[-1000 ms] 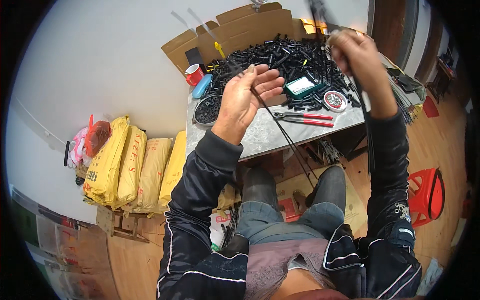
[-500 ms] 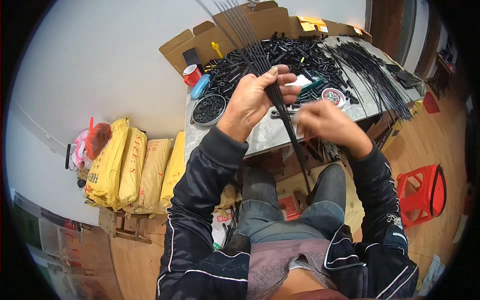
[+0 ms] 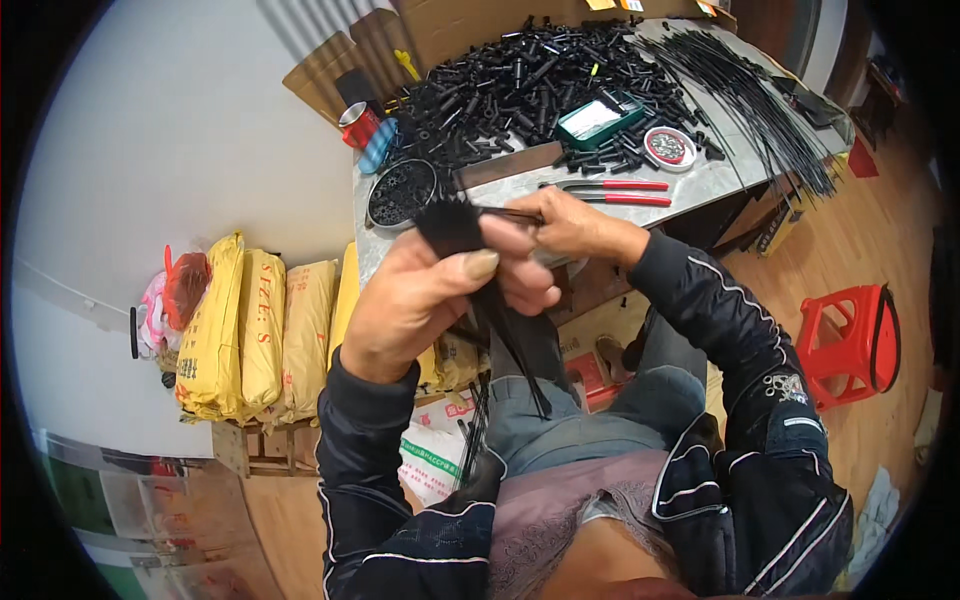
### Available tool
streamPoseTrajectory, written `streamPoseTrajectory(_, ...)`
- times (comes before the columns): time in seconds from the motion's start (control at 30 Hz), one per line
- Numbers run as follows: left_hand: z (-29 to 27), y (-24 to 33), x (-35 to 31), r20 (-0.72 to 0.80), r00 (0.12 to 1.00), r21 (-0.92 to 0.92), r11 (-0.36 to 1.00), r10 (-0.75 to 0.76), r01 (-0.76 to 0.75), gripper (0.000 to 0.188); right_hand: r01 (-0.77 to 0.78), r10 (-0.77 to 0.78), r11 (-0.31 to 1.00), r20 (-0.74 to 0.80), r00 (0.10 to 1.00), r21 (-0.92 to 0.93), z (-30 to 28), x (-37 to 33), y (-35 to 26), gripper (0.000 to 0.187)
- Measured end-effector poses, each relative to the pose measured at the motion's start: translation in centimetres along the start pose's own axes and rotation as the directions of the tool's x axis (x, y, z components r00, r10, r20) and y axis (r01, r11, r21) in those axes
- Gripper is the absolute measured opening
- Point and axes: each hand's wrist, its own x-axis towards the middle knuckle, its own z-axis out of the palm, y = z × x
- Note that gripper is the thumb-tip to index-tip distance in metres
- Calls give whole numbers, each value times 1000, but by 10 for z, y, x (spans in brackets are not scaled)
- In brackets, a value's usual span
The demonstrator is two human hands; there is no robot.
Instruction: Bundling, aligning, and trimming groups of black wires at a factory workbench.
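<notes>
Many black rods (image 3: 452,228), seemingly thin, fill the left hand (image 3: 418,292).

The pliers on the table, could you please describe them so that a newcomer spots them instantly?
Find the grey marbled table, then its near edge. There, just nearer than the round white dish, lie the pliers, set apart from the black parts behind by two long red handles.
</notes>
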Motion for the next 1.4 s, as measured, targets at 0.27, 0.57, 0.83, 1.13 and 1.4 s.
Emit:
streamPoseTrajectory(0.27,-62,-99,52,-244,969,161,984,-38,79,28,-43,-140,354,-98,985,-934,-56,103,91,63)
streamPoseTrajectory(0.57,-106,-144,60,-160,976,-36,989,-149,145,36,-101,15,536,110,994,838,-51,69,40,43)
streamPoseTrajectory(0.83,-91,-145,43,-448,803,529,840,394,-117,73,-11,-16,806,40,999,592,-20,50,-3,26)
streamPoseTrajectory(1.13,-135,-159,51,48,942,991,105,331,-87,93,-1,-40,940,112,993,342,12,4,-20,18)
streamPoseTrajectory(1.4,-70,-50,26,-117,911,345,877,394,-335,59,-17,-35,862,93,995,506,11,9,-16,20)
